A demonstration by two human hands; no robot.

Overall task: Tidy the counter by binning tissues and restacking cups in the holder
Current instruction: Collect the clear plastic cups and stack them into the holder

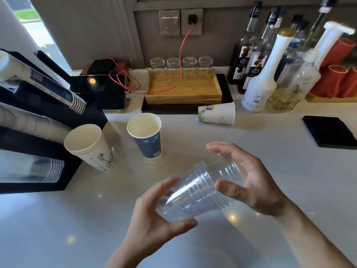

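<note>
dark syrup bottles [249, 64] | labels read "1883"

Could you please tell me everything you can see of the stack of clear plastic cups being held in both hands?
The stack of clear plastic cups is several transparent, ribbed cups nested together, their rims bunched toward the right. It lies tilted, nearly on its side, above the white counter without touching it. The left hand cradles the narrow base end, and the right hand wraps the rim end. The cups look empty.
</note>
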